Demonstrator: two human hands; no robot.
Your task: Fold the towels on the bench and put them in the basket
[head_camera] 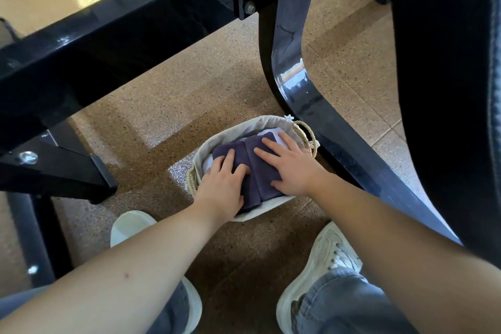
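My left hand (222, 187) at eight o'clock and right hand (294, 168) at three press flat, straight fingers (271, 145) on a soft, probably light purple towel (253, 168) in the basket (230, 130); its folded edges look best for gripping.

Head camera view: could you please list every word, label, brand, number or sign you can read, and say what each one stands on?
None: no text, number or sign can be read in this view.
The basket, the purple towel and the black bench frame show plain, unmarked surfaces.
The pale shoes carry no legible brand; any mark on them is too blurred to tell.
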